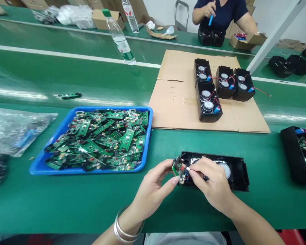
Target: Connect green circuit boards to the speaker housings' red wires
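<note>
A small green circuit board (177,169) is pinched between the thumb and fingers of my left hand (155,192), tilted up on its edge. The fingertips of my right hand (211,182) close on a small white wire connector (188,168) right at the board's side. Beneath both hands lies an open black speaker housing (238,175) with round silver speakers (224,169) in it. My hands partly cover the housing and its wires. Left of them, a blue tray (89,172) holds a heap of similar circuit boards (99,139).
Several black speaker housings (210,117) with blue batteries stand on a cardboard sheet (173,102). Another housing (293,153) sits at the right. A plastic bag (12,126) lies left, a water bottle (121,42) stands farther back. Across the bench, a person (224,13) holds a blue cylinder.
</note>
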The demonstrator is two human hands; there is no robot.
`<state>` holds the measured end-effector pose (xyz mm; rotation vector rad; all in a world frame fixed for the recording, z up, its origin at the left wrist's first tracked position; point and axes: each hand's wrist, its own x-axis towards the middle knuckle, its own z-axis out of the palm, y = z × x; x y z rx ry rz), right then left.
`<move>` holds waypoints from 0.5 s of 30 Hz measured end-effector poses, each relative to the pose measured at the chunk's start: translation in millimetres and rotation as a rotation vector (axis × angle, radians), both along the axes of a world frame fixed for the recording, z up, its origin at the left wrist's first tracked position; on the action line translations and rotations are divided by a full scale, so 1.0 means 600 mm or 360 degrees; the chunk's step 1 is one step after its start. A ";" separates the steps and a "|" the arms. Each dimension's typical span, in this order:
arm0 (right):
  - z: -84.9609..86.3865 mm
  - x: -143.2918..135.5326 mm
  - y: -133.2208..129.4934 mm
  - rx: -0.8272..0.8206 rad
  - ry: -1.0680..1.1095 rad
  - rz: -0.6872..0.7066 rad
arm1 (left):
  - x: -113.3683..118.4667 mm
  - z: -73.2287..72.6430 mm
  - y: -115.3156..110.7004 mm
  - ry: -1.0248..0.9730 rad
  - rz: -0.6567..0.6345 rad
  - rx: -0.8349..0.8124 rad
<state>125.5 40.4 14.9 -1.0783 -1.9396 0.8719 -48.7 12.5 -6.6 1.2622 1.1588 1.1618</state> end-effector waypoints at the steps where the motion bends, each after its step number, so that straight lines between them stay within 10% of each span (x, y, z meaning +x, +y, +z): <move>1: 0.003 0.000 0.000 -0.0083 0.0014 0.0014 | 0.002 0.001 0.001 0.0010 -0.0012 0.0069; 15: 0.017 0.000 0.006 -0.0737 0.0237 0.0066 | 0.003 -0.004 0.003 0.0428 -0.0221 0.0579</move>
